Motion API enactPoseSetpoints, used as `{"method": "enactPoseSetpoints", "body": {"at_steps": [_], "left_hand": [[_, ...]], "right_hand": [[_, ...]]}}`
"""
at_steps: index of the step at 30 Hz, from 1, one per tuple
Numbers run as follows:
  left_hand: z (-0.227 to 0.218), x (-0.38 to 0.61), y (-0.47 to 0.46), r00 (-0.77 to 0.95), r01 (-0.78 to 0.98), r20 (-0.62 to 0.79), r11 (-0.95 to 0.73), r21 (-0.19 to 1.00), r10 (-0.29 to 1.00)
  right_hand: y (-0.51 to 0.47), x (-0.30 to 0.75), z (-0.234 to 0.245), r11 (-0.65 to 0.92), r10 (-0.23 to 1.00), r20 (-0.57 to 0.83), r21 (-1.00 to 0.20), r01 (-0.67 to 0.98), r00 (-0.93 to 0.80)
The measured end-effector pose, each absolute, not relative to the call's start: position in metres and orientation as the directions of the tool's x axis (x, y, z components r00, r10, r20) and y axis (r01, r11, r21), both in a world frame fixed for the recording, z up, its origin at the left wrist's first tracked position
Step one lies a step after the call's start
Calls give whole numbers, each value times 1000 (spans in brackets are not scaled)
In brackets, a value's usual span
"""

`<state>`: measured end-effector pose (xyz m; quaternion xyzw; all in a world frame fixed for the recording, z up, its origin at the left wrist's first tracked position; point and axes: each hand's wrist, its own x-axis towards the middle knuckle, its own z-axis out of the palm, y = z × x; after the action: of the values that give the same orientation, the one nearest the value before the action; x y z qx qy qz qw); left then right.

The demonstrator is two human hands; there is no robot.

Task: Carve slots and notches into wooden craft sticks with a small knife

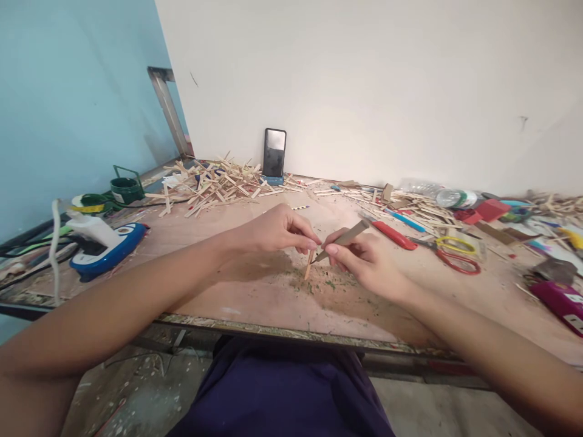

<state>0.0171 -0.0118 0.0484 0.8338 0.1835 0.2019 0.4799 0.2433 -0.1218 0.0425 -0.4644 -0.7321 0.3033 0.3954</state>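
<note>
My left hand (291, 230) is closed in a pinch on the upper end of a small flat wooden stick (308, 267), which is held tilted over the table. My right hand (359, 258) grips a thick tan-handled carving tool (350, 233) like a pen. Its dark narrow tip is at the side of the stick; whether it touches cannot be made out. Bits of green shavings (334, 284) lie scattered on the tabletop (255, 297) below both hands.
Behind my hands, a phone (274, 153) leans upright by a heap of wooden sticks (218, 185). To the right lie a red-handled knife (394, 234), scissors (458, 254) and a plastic bottle (449, 197). A blue power strip (109, 252) and a green cup (126, 190) stand left.
</note>
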Motion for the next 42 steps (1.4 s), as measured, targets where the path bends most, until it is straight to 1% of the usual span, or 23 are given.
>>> {"method": "enactPoseSetpoints", "body": {"at_steps": [2,6,8,10,13,15,18,21,23,26,27,30,34,36,39,41,42], "left_hand": [[49,17,-12,848,111,162,-468,877,505],[50,16,-13,850,112,156,-463,879,503],[49,17,-13,855,116,152,-469,876,496],[46,19,-14,877,107,143,-477,872,459],[37,22,-17,913,105,98,-461,881,395],[31,24,-22,925,130,50,-439,889,376],[25,25,-29,932,173,-15,-406,897,363],[25,26,-34,935,185,-30,-413,892,353],[27,26,-37,936,218,-37,-492,843,351],[31,26,-45,920,303,-43,-635,711,391],[33,27,-48,916,319,-43,-658,682,400],[36,27,-55,910,335,-28,-694,637,413],[33,27,-53,914,329,-21,-708,625,406],[30,26,-48,909,339,-7,-727,597,418],[25,26,-42,894,373,49,-802,468,444],[23,27,-40,899,371,77,-843,390,431],[23,27,-39,906,361,81,-856,369,416]], "right_hand": [[-122,243,43,383,920,292,-814,438,-262],[-123,242,43,412,910,342,-799,437,-234],[-123,241,42,399,915,319,-801,446,-247],[-123,242,42,386,920,297,-798,463,-255],[-121,245,44,399,917,349,-766,503,-195],[-120,249,46,396,913,386,-755,523,-134],[-118,252,45,369,918,388,-766,527,-80],[-116,252,42,370,919,385,-768,523,-85],[-116,251,42,382,914,394,-761,525,-94],[-117,249,43,382,913,400,-759,527,-84],[-118,248,44,380,912,402,-763,523,-77],[-118,248,46,389,906,419,-771,505,-58],[-118,249,45,392,904,424,-767,507,-56],[-118,249,44,384,905,422,-766,516,-48],[-118,249,43,370,910,414,-769,521,-35],[-117,249,43,368,910,412,-771,519,-33],[-117,249,43,368,910,413,-771,519,-32]]}}
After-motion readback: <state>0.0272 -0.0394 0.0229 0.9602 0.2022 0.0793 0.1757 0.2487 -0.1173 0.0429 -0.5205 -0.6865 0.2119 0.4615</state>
